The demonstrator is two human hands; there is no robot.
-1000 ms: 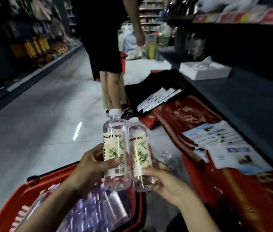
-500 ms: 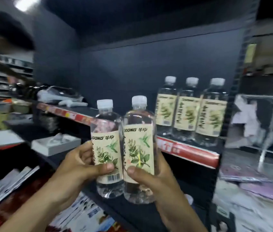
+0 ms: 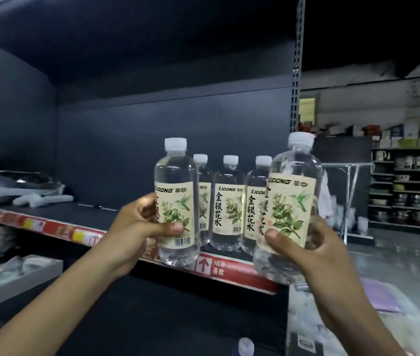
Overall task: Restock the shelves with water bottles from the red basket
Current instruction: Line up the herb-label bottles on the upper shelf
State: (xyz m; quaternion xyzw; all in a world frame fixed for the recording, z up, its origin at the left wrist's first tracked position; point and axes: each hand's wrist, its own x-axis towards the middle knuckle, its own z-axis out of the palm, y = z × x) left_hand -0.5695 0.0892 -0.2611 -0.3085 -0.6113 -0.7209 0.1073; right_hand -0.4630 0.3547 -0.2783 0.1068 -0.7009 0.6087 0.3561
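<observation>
Closest up, the right hand (image 3: 314,250) is wrapped around a water bottle (image 3: 291,209) tilted slightly left, and the left hand (image 3: 136,227) grips a second bottle (image 3: 175,201) held upright. Both sit just in front of the shelf (image 3: 95,214), where three matching bottles (image 3: 226,204) stand in a row behind its red price strip (image 3: 57,228).
</observation>
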